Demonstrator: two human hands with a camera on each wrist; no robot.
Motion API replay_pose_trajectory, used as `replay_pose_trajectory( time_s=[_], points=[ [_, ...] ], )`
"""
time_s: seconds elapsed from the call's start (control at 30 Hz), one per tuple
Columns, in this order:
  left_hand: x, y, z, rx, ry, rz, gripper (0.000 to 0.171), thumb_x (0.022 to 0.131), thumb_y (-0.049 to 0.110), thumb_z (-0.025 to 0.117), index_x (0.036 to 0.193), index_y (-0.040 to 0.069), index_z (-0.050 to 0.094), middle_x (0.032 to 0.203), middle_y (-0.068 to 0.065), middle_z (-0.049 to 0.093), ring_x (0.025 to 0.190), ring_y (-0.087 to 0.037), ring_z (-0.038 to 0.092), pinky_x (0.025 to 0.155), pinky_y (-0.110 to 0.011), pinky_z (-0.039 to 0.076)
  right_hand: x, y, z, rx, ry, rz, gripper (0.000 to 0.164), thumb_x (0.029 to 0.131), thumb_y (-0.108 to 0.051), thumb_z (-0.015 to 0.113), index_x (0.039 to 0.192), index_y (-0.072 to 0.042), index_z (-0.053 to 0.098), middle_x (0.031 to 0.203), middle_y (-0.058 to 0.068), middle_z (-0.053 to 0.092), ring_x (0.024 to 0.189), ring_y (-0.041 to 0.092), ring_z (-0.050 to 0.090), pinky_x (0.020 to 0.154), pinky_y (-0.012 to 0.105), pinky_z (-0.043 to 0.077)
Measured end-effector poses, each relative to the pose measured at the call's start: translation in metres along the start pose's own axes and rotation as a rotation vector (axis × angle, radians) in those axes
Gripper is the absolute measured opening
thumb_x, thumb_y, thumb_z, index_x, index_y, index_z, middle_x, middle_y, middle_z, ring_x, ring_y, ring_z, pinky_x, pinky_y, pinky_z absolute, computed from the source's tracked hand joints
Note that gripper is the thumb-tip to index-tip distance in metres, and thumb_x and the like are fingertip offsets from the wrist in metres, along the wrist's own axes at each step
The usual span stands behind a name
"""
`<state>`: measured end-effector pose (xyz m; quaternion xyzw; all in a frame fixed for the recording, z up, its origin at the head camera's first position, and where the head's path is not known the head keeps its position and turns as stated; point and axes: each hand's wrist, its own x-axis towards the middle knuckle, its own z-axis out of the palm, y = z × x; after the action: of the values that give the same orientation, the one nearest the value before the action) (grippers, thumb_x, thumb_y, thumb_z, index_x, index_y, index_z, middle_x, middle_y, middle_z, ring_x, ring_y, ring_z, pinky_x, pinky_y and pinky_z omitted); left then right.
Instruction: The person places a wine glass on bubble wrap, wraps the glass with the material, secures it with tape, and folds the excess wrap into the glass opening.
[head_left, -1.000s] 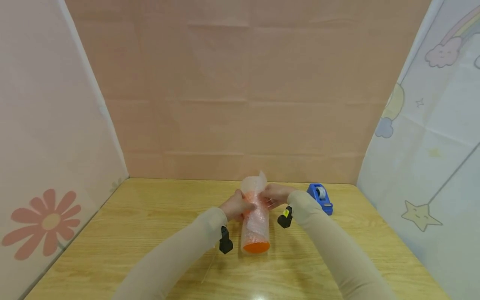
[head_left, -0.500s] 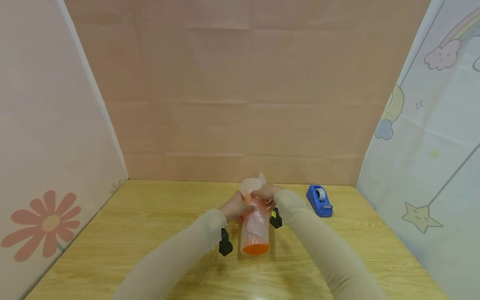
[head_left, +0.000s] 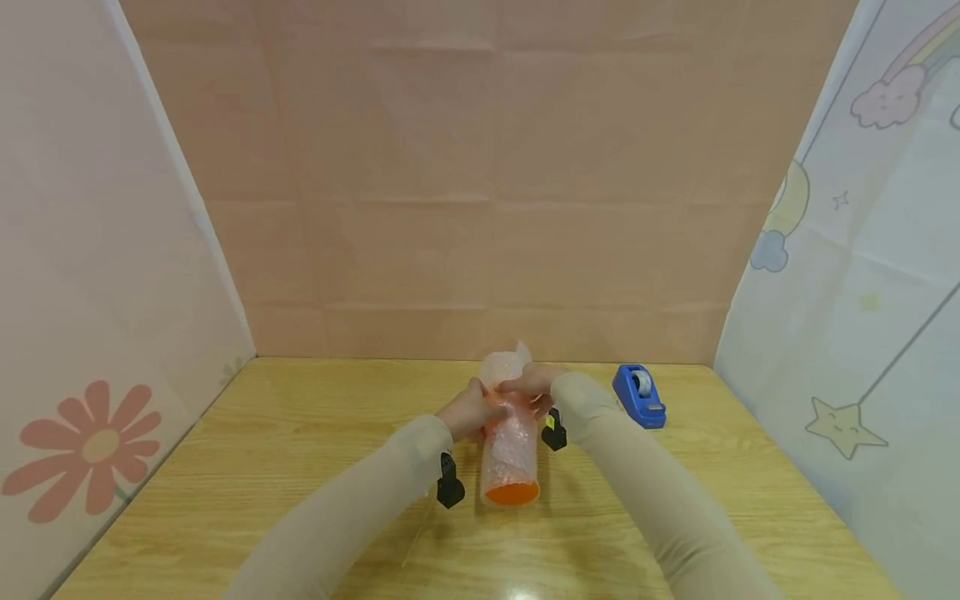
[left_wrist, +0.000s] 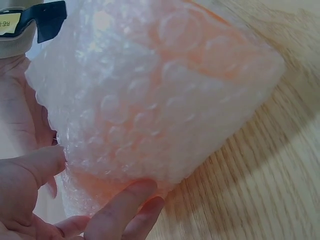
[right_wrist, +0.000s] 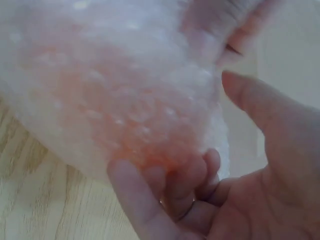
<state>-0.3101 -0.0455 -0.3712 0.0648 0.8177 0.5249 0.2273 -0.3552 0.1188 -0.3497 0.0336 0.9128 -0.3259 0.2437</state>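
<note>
A translucent sleeve of bubble wrap stands on the table, wound around something orange. Its near end shows an orange opening, and a loose corner of the wrap sticks up at the far end. My left hand grips the bundle from the left, its thumb on top and its fingertips against the wrap. From the other side, my right hand holds the upper part of the bundle. In the right wrist view its fingers curl against the wrap's edge, with the thumb lifted off to the side.
To the right of the bundle, a blue tape dispenser with a roll of clear tape sits on the wooden table. A pinkish-brown backdrop rises behind the table, and printed sheets line both sides.
My right hand has moved left over the upper part of the bundle, closer to the left hand. The left hand and the bundle stay about where they were.
</note>
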Motion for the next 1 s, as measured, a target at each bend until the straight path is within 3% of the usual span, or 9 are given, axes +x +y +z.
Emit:
replay_pose_trajectory(
  time_s=[0.17,0.43,0.8,0.9,1.0],
  points=[
    [-0.001,0.002,-0.002,0.007,-0.002,-0.019,0.050,0.092,0.025,0.066,0.123,0.002,0.034,0.110,-0.015,0.051,0.090,-0.026,0.059,0.083,-0.046,0.055,-0.005,-0.001,-0.004,0.023,-0.020,-0.002,0.063,0.086,-0.041,0.071,0.123,0.002,0.044,0.101,0.010,0.053,0.078,0.020,0.057,0.081,0.037,0.057],
    [-0.002,0.002,-0.002,0.006,-0.009,-0.017,0.051,0.093,0.025,0.065,0.125,0.001,0.034,0.112,-0.016,0.051,0.092,-0.026,0.059,0.084,-0.048,0.055,-0.022,-0.007,-0.011,0.052,-0.081,-0.022,0.061,0.091,-0.035,0.061,0.131,0.005,0.038,0.096,0.009,0.051,0.083,0.019,0.056,0.091,0.039,0.053],
    [0.006,0.001,-0.001,0.005,-0.008,-0.036,0.054,0.091,0.025,0.068,0.126,0.001,0.033,0.114,-0.015,0.050,0.092,-0.026,0.058,0.080,-0.044,0.056,-0.014,-0.002,-0.008,0.114,0.031,0.018,0.036,0.090,-0.041,0.062,0.095,-0.007,0.048,0.077,0.001,0.048,0.071,0.014,0.052,0.087,0.039,0.054],
    [0.007,0.001,-0.001,0.004,-0.009,-0.032,0.053,0.091,0.024,0.067,0.125,0.001,0.034,0.112,-0.015,0.050,0.091,-0.026,0.059,0.079,-0.044,0.057,-0.013,-0.002,-0.008,0.078,0.037,0.009,0.038,0.090,-0.042,0.062,0.094,-0.007,0.050,0.077,0.002,0.048,0.074,0.017,0.055,0.089,0.041,0.054],
    [0.005,0.002,0.000,-0.009,-0.012,-0.028,0.054,0.091,0.023,0.066,0.127,0.002,0.033,0.115,-0.016,0.050,0.092,-0.027,0.059,0.081,-0.046,0.056,-0.006,0.000,-0.006,0.066,0.045,0.013,0.041,0.088,-0.042,0.064,0.099,-0.004,0.053,0.078,0.003,0.050,0.072,0.019,0.056,0.082,0.039,0.056]
  ],
)
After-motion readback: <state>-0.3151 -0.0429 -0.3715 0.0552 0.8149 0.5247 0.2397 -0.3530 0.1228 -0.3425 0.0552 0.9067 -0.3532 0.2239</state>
